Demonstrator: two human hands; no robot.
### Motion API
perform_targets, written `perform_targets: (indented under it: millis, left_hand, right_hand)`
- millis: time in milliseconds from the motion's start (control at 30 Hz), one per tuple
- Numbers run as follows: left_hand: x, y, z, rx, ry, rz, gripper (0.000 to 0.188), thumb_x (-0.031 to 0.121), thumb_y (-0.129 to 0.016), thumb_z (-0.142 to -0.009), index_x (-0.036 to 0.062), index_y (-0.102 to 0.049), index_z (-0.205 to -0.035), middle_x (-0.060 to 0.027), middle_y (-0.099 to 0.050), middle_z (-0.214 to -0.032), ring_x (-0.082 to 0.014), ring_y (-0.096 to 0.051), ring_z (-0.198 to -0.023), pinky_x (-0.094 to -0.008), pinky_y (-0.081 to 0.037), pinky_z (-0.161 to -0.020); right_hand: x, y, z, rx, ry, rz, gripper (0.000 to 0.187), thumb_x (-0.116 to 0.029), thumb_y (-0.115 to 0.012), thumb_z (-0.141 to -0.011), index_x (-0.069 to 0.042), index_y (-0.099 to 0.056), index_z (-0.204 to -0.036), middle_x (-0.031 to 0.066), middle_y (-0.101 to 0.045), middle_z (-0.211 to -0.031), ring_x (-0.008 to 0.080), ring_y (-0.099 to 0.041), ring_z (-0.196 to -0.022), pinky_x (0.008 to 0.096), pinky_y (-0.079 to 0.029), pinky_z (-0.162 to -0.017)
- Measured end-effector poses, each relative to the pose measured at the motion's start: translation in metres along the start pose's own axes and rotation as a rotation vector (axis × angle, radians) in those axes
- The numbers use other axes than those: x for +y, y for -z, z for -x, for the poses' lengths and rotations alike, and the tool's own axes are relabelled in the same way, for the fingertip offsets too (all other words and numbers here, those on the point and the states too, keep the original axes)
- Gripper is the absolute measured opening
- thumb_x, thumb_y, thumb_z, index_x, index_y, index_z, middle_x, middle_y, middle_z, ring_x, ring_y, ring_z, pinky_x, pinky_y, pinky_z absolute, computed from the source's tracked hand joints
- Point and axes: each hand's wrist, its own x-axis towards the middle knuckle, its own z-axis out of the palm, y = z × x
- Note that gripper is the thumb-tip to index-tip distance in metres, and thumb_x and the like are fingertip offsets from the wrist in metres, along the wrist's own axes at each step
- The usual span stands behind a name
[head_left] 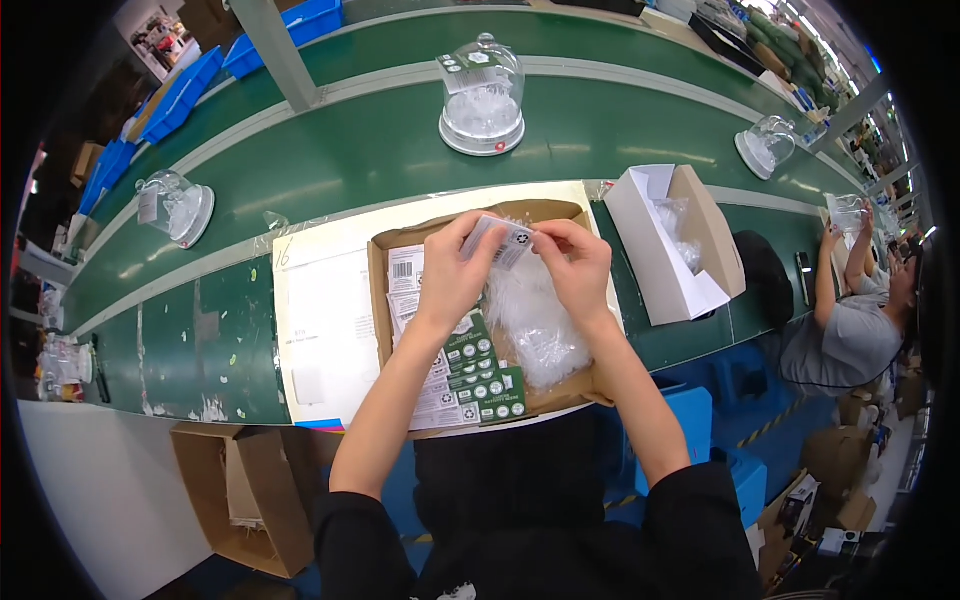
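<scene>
My left hand (455, 270) is closed on a small white printed card (510, 250) with a barcode, held tilted above an open cardboard tray (378, 300). The fingertips of my right hand (582, 268) are pinched together at the card's right edge; whatever thin thing they hold is too small to make out. Beneath my hands, the tray's right side holds a heap of clear plastic strands (540, 335), partly in clear film. Overlapping white cards (403, 275) and green cards (480, 355) fill its left side.
A white box (640, 250) with clear bags stands right of the tray. Clear domes on white bases (482, 105), (180, 212), (765, 150) sit on the green conveyor (350, 140). A co-worker (845, 330) holds a clear dome at far right. A cardboard box (240, 500) is below left.
</scene>
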Motion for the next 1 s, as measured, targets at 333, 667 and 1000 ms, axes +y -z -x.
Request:
perform_targets:
  millis: [333,667,1000]
  left_hand:
    - [-0.004,0.002,0.000,0.006,-0.055,-0.064,0.020,0.016,-0.059,-0.090,-0.0037,-0.063,-0.093,-0.0100,-0.065,-0.078,-0.0158,-0.059,-0.070,-0.0277,-0.046,-0.064]
    - [-0.011,0.005,-0.004,0.081,-0.130,-0.174,0.034,0.007,-0.066,-0.083,0.0010,-0.054,-0.114,-0.0089,-0.058,-0.104,-0.0184,-0.058,-0.093,-0.0289,-0.048,-0.076]
    - [-0.014,0.000,-0.004,0.042,0.101,0.300,0.032,0.005,-0.061,-0.088,-0.0036,-0.051,-0.117,-0.0119,-0.058,-0.113,-0.0165,-0.059,-0.101,-0.0286,-0.049,-0.085]
  right_hand:
    - [0.001,0.000,0.002,-0.075,-0.173,-0.080,0.011,-0.009,-0.068,-0.085,0.000,-0.068,-0.091,0.0026,-0.067,-0.082,0.0071,-0.060,-0.069,0.0205,-0.048,-0.064]
    - [0.007,0.003,-0.002,0.229,-0.081,-0.092,0.008,-0.006,-0.062,-0.090,0.001,-0.062,-0.093,0.0001,-0.063,-0.081,0.0050,-0.055,-0.070,0.0189,-0.045,-0.065]
    - [0.004,0.001,-0.001,0.084,-0.129,-0.249,0.007,-0.006,-0.062,-0.090,0.002,-0.061,-0.091,0.0015,-0.061,-0.077,0.0053,-0.053,-0.064,0.0189,-0.043,-0.057]
